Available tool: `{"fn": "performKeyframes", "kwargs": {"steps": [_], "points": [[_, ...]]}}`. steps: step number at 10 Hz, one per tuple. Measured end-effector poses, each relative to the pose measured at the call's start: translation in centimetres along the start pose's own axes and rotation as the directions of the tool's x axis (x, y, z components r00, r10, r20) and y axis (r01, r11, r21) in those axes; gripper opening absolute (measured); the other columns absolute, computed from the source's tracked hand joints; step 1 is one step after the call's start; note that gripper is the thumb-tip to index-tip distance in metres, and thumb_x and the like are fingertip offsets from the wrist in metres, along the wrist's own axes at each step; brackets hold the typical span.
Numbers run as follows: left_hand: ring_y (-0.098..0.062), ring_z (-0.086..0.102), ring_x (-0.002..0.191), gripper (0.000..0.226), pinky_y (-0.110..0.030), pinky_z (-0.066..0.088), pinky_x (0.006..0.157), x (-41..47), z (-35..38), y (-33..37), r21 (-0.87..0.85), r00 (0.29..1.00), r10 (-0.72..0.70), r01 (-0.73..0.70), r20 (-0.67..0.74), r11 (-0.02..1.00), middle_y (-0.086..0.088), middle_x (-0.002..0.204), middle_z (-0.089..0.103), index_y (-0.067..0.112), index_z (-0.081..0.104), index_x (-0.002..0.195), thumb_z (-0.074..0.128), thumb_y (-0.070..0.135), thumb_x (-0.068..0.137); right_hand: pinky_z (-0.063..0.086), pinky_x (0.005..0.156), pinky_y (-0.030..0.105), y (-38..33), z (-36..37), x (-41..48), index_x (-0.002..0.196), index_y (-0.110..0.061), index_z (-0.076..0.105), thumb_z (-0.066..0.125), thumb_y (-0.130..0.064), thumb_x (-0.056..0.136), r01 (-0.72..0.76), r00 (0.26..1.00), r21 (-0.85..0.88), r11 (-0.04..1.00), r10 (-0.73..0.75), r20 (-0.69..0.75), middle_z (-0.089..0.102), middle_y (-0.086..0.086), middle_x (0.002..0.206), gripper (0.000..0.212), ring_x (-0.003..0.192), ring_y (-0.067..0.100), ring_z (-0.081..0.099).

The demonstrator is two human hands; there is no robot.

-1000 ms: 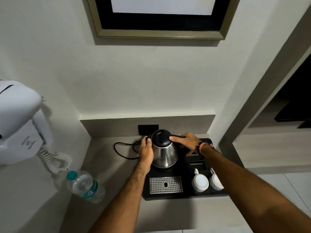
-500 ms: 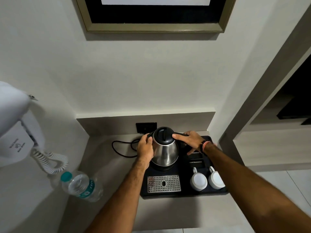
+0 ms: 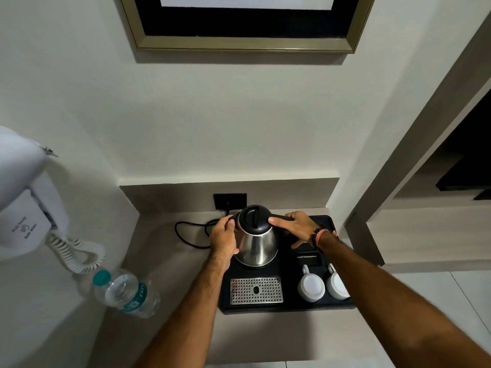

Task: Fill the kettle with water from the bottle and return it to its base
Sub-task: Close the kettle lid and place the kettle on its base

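Observation:
A steel kettle (image 3: 256,248) with a closed black lid stands at the back of a black tray (image 3: 292,305); its base is hidden beneath it. My left hand (image 3: 222,239) wraps the kettle's left side by the spout. My right hand (image 3: 297,227) lies over the black handle on the right, thumb pressed against the lid's edge. A clear water bottle (image 3: 126,293) with a teal cap stands capped on the counter to the left, apart from both hands.
Two white cups (image 3: 310,285) sit upside down on the tray's right, beside a metal drip grate (image 3: 255,290). A black cord (image 3: 191,232) loops to a wall socket (image 3: 230,201). A white wall hairdryer (image 3: 24,208) with coiled cable hangs at left.
Both hands stay on the kettle, the right thumb shifting slightly along the lid edge. The view has tilted a little, so everything sits slightly lower in frame.

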State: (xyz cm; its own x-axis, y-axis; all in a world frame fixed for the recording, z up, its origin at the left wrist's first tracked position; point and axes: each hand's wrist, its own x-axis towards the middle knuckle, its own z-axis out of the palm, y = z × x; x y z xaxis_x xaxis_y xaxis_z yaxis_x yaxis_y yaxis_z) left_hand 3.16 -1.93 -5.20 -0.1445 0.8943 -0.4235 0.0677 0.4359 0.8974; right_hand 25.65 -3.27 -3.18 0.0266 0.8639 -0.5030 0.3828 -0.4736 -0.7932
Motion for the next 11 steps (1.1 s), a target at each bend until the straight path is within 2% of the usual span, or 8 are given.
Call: {"fn": "performKeyframes", "kwargs": {"steps": [3,4,5,6,7,9,10,11], "points": [[-0.022,0.056,0.109,0.032,-0.044,0.056,0.064,-0.2,-0.1,-0.6,-0.041,1.0,-0.013,0.014,0.016,0.999,-0.001,0.123,0.059,0.026,0.058,0.131,0.046,0.029,0.101,0.06,0.073,0.064,-0.7,0.4,-0.8,0.077,-0.015,0.062,0.067,-0.091,0.05,0.018,0.999,-0.069,0.997,-0.02,-0.028,0.064,0.009,0.075,0.081,0.07,0.029,0.068],[-0.025,0.057,0.113,0.032,-0.049,0.057,0.069,-0.1,-0.3,-0.8,-0.045,1.0,-0.018,0.019,0.015,0.999,0.0,0.125,0.059,0.027,0.058,0.131,0.047,0.03,0.101,0.061,0.078,0.061,-0.5,0.5,-1.1,0.08,-0.014,0.062,0.061,-0.082,0.073,0.003,0.999,-0.048,0.999,-0.005,-0.036,0.067,0.007,0.082,0.067,0.079,0.026,0.069],[-0.025,0.056,0.115,0.036,-0.051,0.057,0.077,0.3,-0.5,-1.0,-0.028,1.0,-0.006,0.006,0.012,1.0,-0.001,0.128,0.058,0.025,0.056,0.134,0.049,0.033,0.1,0.052,0.098,0.06,0.6,0.2,-1.1,0.108,-0.016,0.073,0.056,-0.069,0.089,-0.063,0.996,0.196,0.979,0.074,-0.05,0.074,0.007,0.111,0.058,0.106,0.028,0.067],[-0.027,0.06,0.115,0.042,-0.052,0.052,0.094,0.3,-1.1,-1.2,0.029,0.994,0.055,-0.052,-0.099,0.998,-0.005,0.129,0.062,0.019,0.057,0.131,0.051,0.041,0.097,0.039,0.112,0.059,1.4,-0.4,-1.7,0.112,-0.016,0.071,0.057,-0.045,0.095,-0.1,0.991,0.38,0.92,0.124,-0.039,0.07,0.008,0.115,0.037,0.119,0.031,0.06],[-0.025,0.062,0.111,0.043,-0.036,0.049,0.094,-0.1,-1.8,-0.9,0.126,0.968,0.189,-0.169,-0.166,0.977,-0.007,0.123,0.066,0.014,0.061,0.126,0.048,0.043,0.097,0.042,0.112,0.058,1.6,-0.7,-1.9,0.099,-0.017,0.069,0.056,-0.029,0.096,-0.083,0.993,0.382,0.92,0.11,-0.05,0.068,0.009,0.105,0.018,0.112,0.031,0.06],[-0.027,0.058,0.116,0.048,-0.035,0.043,0.091,-0.8,-2.3,1.1,0.452,0.91,0.409,-0.337,-0.069,0.826,-0.004,0.122,0.067,0.019,0.055,0.133,0.044,0.049,0.097,0.054,0.097,0.055,0.7,-0.5,-2.3,0.109,-0.002,0.068,0.05,-0.028,0.105,0.045,0.993,0.225,0.973,-0.018,-0.121,0.065,0.017,0.107,0.032,0.104,0.031,0.062],[-0.03,0.058,0.116,0.05,-0.037,0.044,0.091,-1.6,-2.4,1.8,0.568,0.883,0.469,-0.377,-0.019,0.732,-0.009,0.125,0.065,0.019,0.053,0.135,0.044,0.051,0.097,0.05,0.102,0.057,0.0,0.0,-2.4,0.113,0.007,0.066,0.045,-0.032,0.107,0.082,0.986,0.01,0.997,-0.08,-0.149,0.068,0.028,0.111,0.045,0.106,0.043,0.063],[-0.03,0.058,0.118,0.052,-0.039,0.044,0.093,-1.8,-2.1,1.9,0.606,0.874,0.486,-0.381,-0.012,0.699,-0.01,0.128,0.063,0.018,0.051,0.136,0.043,0.051,0.097,0.047,0.094,0.044,-0.2,0.0,-2.5,0.11,0.007,0.066,0.043,-0.034,0.107,0.115,0.972,-0.186,0.976,-0.149,-0.182,0.069,0.029,0.112,0.048,0.109,0.045,0.063]]}}
